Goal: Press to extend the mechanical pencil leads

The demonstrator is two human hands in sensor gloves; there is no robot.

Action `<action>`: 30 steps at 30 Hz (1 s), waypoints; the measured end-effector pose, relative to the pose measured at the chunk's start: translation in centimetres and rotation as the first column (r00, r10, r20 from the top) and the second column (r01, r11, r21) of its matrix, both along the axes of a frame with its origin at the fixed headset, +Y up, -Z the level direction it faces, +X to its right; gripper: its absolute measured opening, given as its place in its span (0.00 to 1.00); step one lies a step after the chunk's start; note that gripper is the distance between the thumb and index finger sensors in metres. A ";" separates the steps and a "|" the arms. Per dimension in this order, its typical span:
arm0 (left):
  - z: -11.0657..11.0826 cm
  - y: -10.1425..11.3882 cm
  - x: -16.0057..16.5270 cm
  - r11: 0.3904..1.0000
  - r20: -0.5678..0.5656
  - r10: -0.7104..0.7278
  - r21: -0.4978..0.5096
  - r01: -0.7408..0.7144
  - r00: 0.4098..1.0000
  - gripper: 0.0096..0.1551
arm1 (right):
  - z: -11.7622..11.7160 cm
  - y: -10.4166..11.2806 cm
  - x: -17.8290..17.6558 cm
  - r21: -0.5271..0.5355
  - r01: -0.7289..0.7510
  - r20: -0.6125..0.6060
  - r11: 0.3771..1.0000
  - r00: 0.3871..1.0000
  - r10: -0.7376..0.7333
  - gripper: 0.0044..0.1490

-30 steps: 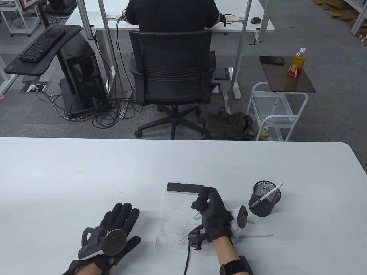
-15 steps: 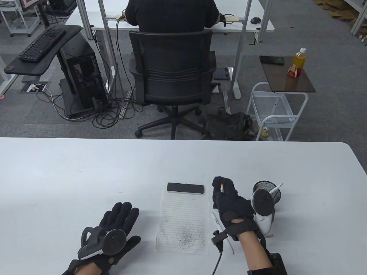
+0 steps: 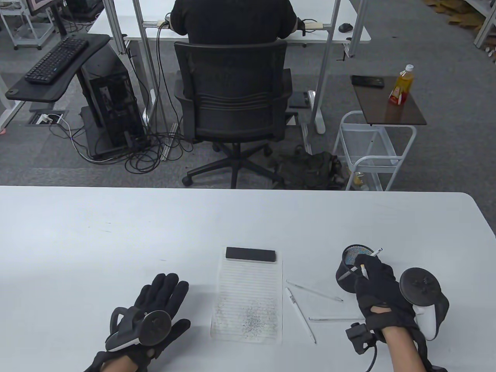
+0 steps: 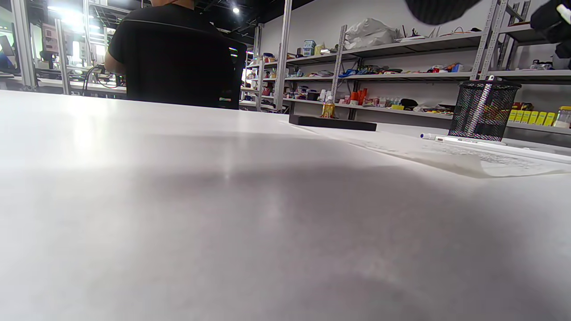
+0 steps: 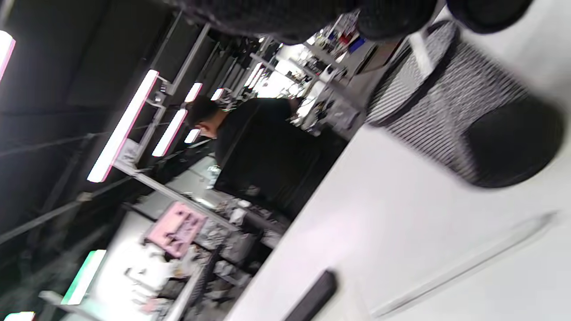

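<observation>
now three pencils lie loose, one stands in the cup.

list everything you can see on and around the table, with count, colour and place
mechanical pencils on table: three, white, lying between notepad and right hand
pencil in cup: one, white, leaning out of the cup
held pencil: one, white, gripped in right hand at the cup's rim
pen cup: one, black mesh, right of notepad
notepad: one, white lined sheet with grey lead marks, black binding on its far edge, table centre
table: one, white
office chair: one, black, beyond table, person seated
bottle: one, yellow, on brown side table
left hand: black glove, lying flat on table
right hand: black glove, at the cup
</observation>
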State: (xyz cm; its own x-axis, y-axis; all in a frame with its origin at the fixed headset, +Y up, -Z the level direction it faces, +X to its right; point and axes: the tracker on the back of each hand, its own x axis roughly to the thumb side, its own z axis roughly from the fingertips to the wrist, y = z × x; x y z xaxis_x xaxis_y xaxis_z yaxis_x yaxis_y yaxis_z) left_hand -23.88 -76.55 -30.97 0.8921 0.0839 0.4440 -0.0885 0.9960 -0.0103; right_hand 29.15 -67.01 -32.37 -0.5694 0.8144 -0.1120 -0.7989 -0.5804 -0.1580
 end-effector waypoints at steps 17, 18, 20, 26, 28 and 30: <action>-0.1 -0.2 -0.1 1.000 -0.007 0.000 -0.010 0.000 1.000 0.54 | -3.7 -6.5 2.7 -0.429 -0.267 0.166 0.863 0.916 0.366 0.31; -0.1 -0.2 -0.1 1.000 -0.008 -0.003 -0.012 0.003 1.000 0.54 | -4.1 -6.9 2.6 -0.447 -0.281 0.157 0.849 0.910 0.384 0.30; -0.1 -0.3 -0.1 1.000 -0.008 -0.003 -0.016 0.003 1.000 0.54 | -4.7 -7.6 2.4 -0.457 -0.314 0.148 0.832 0.896 0.420 0.29; -0.3 -0.5 -0.4 1.000 -0.018 -0.003 -0.030 0.002 1.000 0.54 | -5.8 -8.9 2.6 -0.492 -0.403 0.125 0.772 0.845 0.521 0.28; -0.4 -0.5 -0.4 0.999 -0.020 -0.002 -0.032 0.002 1.000 0.54 | -5.9 -9.1 2.7 -0.490 -0.402 0.130 0.773 0.844 0.521 0.28; -0.5 -0.7 -0.5 0.999 -0.023 -0.009 -0.038 0.009 1.000 0.54 | -6.1 -9.1 2.6 -0.487 -0.424 0.114 0.763 0.836 0.537 0.28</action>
State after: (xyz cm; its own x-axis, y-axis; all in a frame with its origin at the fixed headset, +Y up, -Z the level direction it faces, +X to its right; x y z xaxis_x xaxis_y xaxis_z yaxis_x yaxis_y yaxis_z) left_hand -24.38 -77.22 -31.45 0.9029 0.0922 0.4199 -0.0802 0.9957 -0.0462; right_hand 31.79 -76.13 -38.43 -0.7822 0.2756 -0.5588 -0.3664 -0.9288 0.0548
